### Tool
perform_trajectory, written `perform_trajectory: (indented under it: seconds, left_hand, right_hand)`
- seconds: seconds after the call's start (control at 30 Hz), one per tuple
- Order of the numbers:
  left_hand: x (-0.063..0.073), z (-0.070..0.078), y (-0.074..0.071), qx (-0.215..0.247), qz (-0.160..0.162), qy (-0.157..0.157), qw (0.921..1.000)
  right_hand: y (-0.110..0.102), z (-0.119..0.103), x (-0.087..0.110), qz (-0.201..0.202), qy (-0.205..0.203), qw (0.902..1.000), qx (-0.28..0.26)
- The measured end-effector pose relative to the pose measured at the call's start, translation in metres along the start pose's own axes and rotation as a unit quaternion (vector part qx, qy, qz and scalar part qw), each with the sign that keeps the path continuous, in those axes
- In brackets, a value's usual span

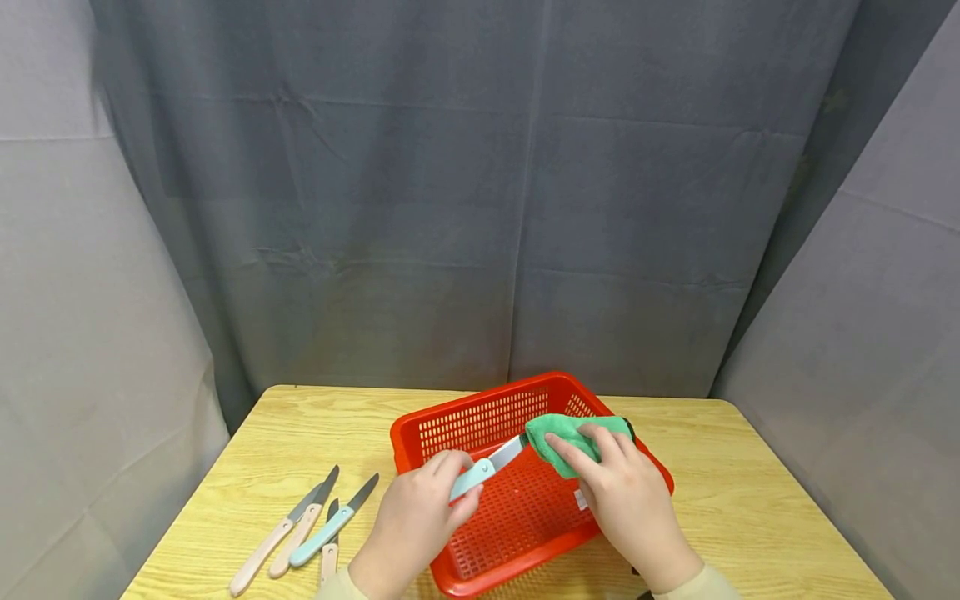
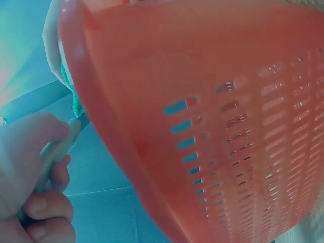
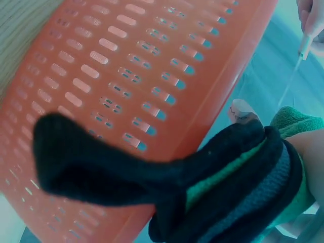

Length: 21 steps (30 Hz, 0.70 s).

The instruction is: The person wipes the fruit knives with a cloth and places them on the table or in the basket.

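Above the red plastic basket [image 1: 525, 554], my left hand [image 1: 420, 508] grips a knife [image 1: 474, 479] by its light blue handle, blade pointing up and right. My right hand [image 1: 626, 496] holds a folded green cloth [image 1: 566, 437] at the blade's tip end, which the cloth partly covers. In the right wrist view the cloth's dark edging [image 3: 217, 152] hangs close to the camera. The left wrist view shows fingers [image 2: 48, 207] curled round the knife handle [image 2: 55, 152], beside the basket's wall.
Several knives lie on the wooden table at the left, among them a light blue one [image 1: 324, 536] and a pale pink one [image 1: 261, 557]. Grey curtains [image 1: 420, 208] stand behind and at both sides of the table [image 1: 750, 500].
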<state>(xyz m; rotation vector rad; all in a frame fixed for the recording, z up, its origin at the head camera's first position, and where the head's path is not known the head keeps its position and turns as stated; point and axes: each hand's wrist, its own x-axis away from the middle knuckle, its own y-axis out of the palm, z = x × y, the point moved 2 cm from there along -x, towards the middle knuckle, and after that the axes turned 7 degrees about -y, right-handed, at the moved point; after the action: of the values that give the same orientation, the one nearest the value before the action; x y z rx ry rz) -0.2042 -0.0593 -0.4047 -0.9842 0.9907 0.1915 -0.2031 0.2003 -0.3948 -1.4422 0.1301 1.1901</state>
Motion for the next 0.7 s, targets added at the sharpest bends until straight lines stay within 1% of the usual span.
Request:
perform_trajectory:
  seconds: [0.13, 0.3, 0.5, 0.6, 0.7]
  left_hand:
    - [0.0, 0.0, 0.0, -0.001, -0.011, -0.008, 0.9999]
    - [-0.001, 0.001, 0.002, 0.007, -0.019, -0.01, 0.9997]
    - [-0.001, 0.004, 0.002, 0.009, -0.02, -0.009, 0.9997]
    - [-0.001, 0.005, 0.001, 0.012, -0.017, -0.007, 0.9998]
    - [0.0, 0.006, 0.001, 0.014, -0.015, -0.002, 0.9998]
  right_hand:
    - [-0.004, -0.005, -0.001, 0.001, -0.01, 0.9999, -0.003]
    - [-0.007, -0.019, -0.004, 0.0, -0.042, 0.9991, -0.003]
    - [-0.005, -0.03, -0.007, 0.031, -0.073, 0.9969, 0.005]
    - [-0.002, -0.031, -0.006, 0.039, -0.077, 0.9962, 0.011]
    - [0.0, -0.031, -0.004, 0.034, -0.069, 0.9969, 0.014]
